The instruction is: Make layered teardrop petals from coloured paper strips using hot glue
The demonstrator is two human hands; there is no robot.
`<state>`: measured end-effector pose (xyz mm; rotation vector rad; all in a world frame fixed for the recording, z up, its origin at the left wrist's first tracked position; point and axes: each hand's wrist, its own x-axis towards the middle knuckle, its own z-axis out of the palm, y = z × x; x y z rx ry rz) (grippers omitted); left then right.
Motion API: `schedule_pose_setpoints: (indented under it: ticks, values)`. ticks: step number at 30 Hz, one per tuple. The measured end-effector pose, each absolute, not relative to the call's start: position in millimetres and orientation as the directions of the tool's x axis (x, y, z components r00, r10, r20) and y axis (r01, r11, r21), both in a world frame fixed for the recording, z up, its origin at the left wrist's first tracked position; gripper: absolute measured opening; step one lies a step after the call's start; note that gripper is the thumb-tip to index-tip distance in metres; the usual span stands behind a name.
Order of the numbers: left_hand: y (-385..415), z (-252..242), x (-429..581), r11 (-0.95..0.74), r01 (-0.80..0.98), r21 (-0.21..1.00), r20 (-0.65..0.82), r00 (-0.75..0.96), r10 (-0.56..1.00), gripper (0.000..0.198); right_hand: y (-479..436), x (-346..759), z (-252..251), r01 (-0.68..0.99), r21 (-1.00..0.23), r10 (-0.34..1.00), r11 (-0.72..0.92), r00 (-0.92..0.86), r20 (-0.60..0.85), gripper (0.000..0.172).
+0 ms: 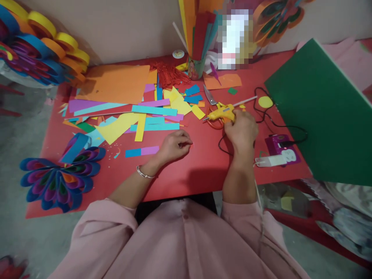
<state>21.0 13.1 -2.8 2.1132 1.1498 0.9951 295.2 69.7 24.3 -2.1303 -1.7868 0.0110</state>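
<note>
My right hand (pixel 242 130) is wrapped round the handle of a yellow glue gun (pixel 222 112), its nozzle aimed left and a pale glue stick (pixel 245 101) poking out behind. Partly under the gun lie scissors (pixel 209 95) with orange handles. My left hand (pixel 176 146) rests on the red tabletop (pixel 200 162) with its fingers curled together; whatever sits between the fingertips is too small to make out. Just left of it is a blue and purple paper strip (pixel 142 151). A looped paper flower (pixel 62 176) in blue, purple, green and orange lies at the front left.
Paper strips and scraps (pixel 154 110) cover the back left, beside an orange sheet (pixel 113 85) and a red tassel (pixel 171 75). A green board (pixel 322 116) leans over the right side. A black cable (pixel 286 126) runs to a purple power block (pixel 280 145).
</note>
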Motion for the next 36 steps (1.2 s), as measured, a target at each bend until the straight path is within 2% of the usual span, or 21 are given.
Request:
schedule_pose_setpoints:
  ticks: [4,9,13,21,27,32,36]
  values:
    - [13,-3,20,-0.495,0.463,0.735,0.349,0.367,0.862,0.024,66,299,24,0.953,-0.273,0.971,-0.131,0.179,0.158,0.042]
    - [13,-2,20,-0.493,0.462,0.738,0.339,0.378,0.862,0.025,54,293,43,0.927,-0.331,0.943,-0.176,0.255,0.214,0.048]
    - [13,-2,20,-0.486,0.465,0.740,0.331,0.377,0.865,0.022,40,286,61,0.926,-0.361,0.960,-0.112,0.194,0.200,0.055]
    - [13,0,19,-0.455,0.472,0.756,0.300,0.367,0.880,0.020,28,292,66,0.949,-0.302,0.967,0.093,-0.014,0.253,0.049]
    - [14,2,19,-0.441,0.481,0.758,0.274,0.379,0.884,0.019,24,289,65,0.966,-0.221,0.945,0.133,-0.056,0.323,0.070]
    - [14,3,20,-0.463,0.453,0.761,0.308,0.376,0.874,0.022,24,287,62,0.965,-0.198,0.948,0.173,-0.108,0.298,0.057]
    - [14,2,20,-0.462,0.457,0.760,0.305,0.377,0.875,0.019,27,285,60,0.964,-0.176,0.948,0.200,-0.145,0.284,0.055]
